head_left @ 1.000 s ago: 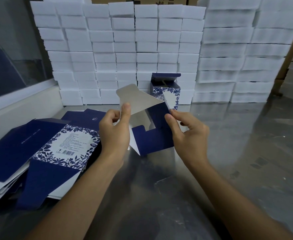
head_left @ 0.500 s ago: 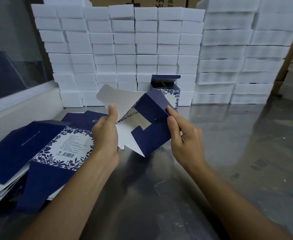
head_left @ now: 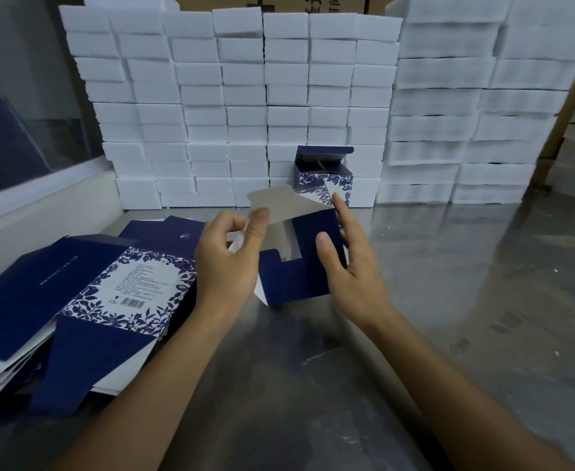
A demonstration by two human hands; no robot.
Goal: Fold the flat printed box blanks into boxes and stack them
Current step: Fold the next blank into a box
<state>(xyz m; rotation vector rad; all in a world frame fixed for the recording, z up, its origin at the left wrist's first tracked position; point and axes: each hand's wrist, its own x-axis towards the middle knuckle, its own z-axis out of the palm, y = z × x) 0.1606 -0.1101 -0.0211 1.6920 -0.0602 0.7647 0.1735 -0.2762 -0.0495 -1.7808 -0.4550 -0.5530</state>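
Above a steel bench [head_left: 415,300], the left hand [head_left: 226,263] pinches a half-folded blue box blank [head_left: 296,277] by its flap; the right hand [head_left: 350,266], at 3 o'clock, grasps its side.

Bare steel table [head_left: 449,300] lies open rightward; flat blanks [head_left: 85,300] crowd left, foam blocks [head_left: 245,96] wall the back.
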